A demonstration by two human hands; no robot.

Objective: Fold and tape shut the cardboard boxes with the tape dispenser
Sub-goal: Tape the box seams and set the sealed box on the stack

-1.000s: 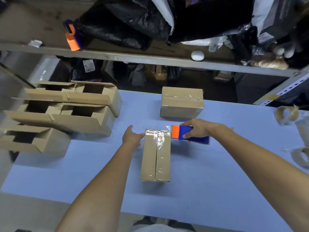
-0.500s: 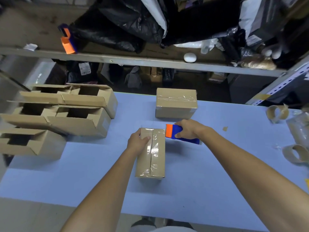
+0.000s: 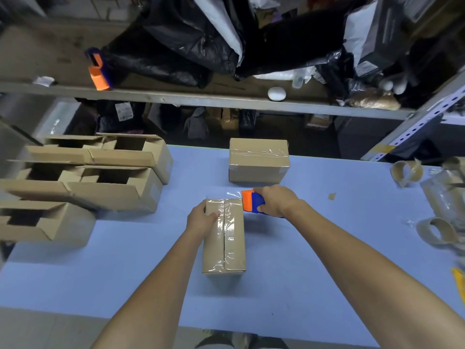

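- Head view: a long box (image 3: 224, 238) lies in the middle of the blue table (image 3: 327, 260), its short ends near and far. Clear tape runs along its top seam.
- The left hand (image 3: 201, 219) grips the box's far left corner, thumb on top. The other fingers go down the left side and are mostly hidden.
- The right hand (image 3: 276, 201) is wrapped round the blue tape dispenser (image 3: 251, 205), whose orange end sits just beside the box's far right corner.
- A shiny strand seems to join the dispenser to the box's far end, so the step is probably cutting the tape.
- To do it well: press the box down hard, tip the dispenser so its blade bites, snap it away, then smooth the tail flat.
- Open boxes (image 3: 113, 182) wait at the left; a taped box (image 3: 258, 159) stands farther off.
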